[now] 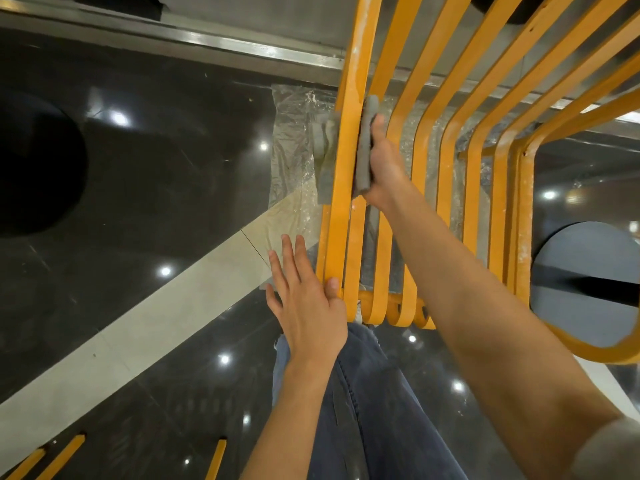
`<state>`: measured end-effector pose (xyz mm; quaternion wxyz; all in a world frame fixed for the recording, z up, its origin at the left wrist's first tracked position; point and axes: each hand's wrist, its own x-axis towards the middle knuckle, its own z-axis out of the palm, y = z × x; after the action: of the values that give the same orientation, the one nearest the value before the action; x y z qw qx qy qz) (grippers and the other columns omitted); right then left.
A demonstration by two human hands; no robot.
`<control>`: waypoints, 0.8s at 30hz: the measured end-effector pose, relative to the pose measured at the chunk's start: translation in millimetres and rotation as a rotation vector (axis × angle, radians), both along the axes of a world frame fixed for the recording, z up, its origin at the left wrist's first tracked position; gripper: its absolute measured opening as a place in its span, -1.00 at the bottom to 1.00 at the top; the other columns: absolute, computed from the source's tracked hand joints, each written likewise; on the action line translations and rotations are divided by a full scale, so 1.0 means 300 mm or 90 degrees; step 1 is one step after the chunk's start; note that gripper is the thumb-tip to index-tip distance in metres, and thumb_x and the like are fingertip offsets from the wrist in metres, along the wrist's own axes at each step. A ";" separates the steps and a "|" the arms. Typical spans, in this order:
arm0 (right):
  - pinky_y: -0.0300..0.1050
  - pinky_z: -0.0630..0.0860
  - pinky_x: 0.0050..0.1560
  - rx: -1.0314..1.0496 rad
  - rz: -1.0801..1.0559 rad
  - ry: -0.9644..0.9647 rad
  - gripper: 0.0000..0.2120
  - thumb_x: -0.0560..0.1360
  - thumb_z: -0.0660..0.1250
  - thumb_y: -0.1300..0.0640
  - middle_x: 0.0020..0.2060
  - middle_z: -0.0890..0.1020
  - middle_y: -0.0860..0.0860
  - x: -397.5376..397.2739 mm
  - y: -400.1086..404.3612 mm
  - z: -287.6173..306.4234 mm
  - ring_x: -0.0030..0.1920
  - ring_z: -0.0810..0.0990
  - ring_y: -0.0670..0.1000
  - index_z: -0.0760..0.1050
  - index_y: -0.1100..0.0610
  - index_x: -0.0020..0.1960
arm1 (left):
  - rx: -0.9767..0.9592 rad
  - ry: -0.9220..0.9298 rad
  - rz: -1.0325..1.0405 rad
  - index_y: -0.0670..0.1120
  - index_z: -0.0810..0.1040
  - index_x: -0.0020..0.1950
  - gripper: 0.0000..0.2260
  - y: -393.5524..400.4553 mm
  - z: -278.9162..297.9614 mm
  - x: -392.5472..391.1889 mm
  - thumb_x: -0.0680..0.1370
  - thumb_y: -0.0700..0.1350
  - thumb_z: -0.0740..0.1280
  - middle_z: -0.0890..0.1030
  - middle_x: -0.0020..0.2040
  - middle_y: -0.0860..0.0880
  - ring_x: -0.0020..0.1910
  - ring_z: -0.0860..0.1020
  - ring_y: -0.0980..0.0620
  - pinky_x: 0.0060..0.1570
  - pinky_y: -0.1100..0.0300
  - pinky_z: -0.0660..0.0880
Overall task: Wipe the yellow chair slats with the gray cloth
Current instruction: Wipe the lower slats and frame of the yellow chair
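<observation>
Looking early on, I'd guess: right hand (382,164) grips the cloth (365,150) wrapped round the leftmost slat (346,161), upper middle of frame. Left hand (308,303) is flat-fingered, thumb on the slat's lower end. White dust shows on the slats (478,161) to the right.

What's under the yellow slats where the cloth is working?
Through the gaps below the yellow slats: clear plastic sheeting on the dark glossy floor. The gray cloth, held by the right hand, covers what lies directly beneath it.
</observation>
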<state>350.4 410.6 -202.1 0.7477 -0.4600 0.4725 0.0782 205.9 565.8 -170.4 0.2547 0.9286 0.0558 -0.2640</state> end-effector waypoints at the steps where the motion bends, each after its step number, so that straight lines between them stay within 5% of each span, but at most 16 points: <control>1: 0.13 0.59 0.22 0.062 -0.018 0.015 -0.53 0.66 0.10 -0.19 0.04 0.67 0.16 -0.014 -0.002 -0.009 0.06 0.66 0.14 0.59 0.17 0.05 | 0.002 -0.004 0.004 0.01 -0.04 0.61 -0.32 -0.003 0.002 0.001 0.60 -0.08 0.28 -0.12 0.62 0.04 0.60 -0.17 -0.03 0.52 -0.20 -0.01; 7: -0.03 0.59 -0.06 0.193 0.076 0.076 -0.56 0.68 0.09 -0.16 -0.13 0.63 0.08 -0.164 0.045 -0.059 -0.09 0.60 0.09 0.57 0.16 0.10 | 0.022 -0.030 0.019 0.00 -0.06 0.61 -0.20 -0.012 0.000 0.019 0.52 -0.12 0.38 -0.17 0.62 -0.06 0.60 -0.11 -0.10 0.48 -0.17 0.08; 11: -0.08 0.61 -0.23 0.168 -0.032 0.040 -0.50 0.67 0.10 -0.20 -0.34 0.61 0.02 0.002 0.005 -0.041 -0.33 0.62 0.03 0.57 0.11 -0.18 | 0.037 -0.049 0.031 0.01 -0.13 0.60 -0.15 -0.014 -0.002 0.004 0.51 -0.09 0.40 -0.20 0.60 -0.13 0.59 -0.06 -0.16 0.48 -0.20 0.12; 13: -0.06 0.61 -0.16 0.124 -0.057 0.021 -0.47 0.65 0.10 -0.24 -0.39 0.60 0.01 0.034 -0.001 -0.047 -0.35 0.60 0.02 0.57 0.10 -0.24 | 0.040 -0.050 0.037 0.02 -0.14 0.60 -0.14 -0.017 -0.004 -0.002 0.51 -0.10 0.39 -0.21 0.60 -0.14 0.59 -0.06 -0.17 0.48 -0.22 0.12; 16: 0.06 0.53 0.22 0.126 -0.056 0.024 -0.49 0.61 0.14 -0.29 -0.25 0.60 0.02 -0.030 0.018 -0.087 -0.18 0.59 0.04 0.62 0.09 -0.12 | 0.035 -0.046 0.043 0.02 -0.13 0.60 -0.14 -0.025 -0.004 -0.003 0.50 -0.11 0.40 -0.20 0.60 -0.14 0.59 -0.08 -0.17 0.47 -0.21 0.12; 21: -0.04 0.50 -0.12 0.155 -0.027 0.060 -0.48 0.65 0.09 -0.24 -0.34 0.58 0.00 -0.119 0.053 -0.094 -0.30 0.53 0.01 0.59 0.09 -0.17 | 0.033 -0.031 0.056 0.02 -0.12 0.60 -0.14 -0.020 0.001 -0.004 0.50 -0.09 0.41 -0.17 0.61 -0.13 0.59 -0.11 -0.17 0.46 -0.21 0.08; 24: 0.06 0.59 0.08 0.086 -0.019 0.052 -0.49 0.62 0.13 -0.29 -0.24 0.61 0.04 -0.050 0.037 -0.067 -0.15 0.60 0.08 0.61 0.09 -0.12 | 0.036 -0.028 0.055 0.02 -0.12 0.60 -0.13 -0.008 -0.002 0.004 0.50 -0.04 0.41 -0.16 0.61 -0.13 0.59 -0.11 -0.17 0.46 -0.21 0.08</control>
<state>335.4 421.7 -222.3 0.7582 -0.3980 0.5029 0.1172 207.1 563.4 -171.1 0.2403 0.9378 0.0976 -0.2307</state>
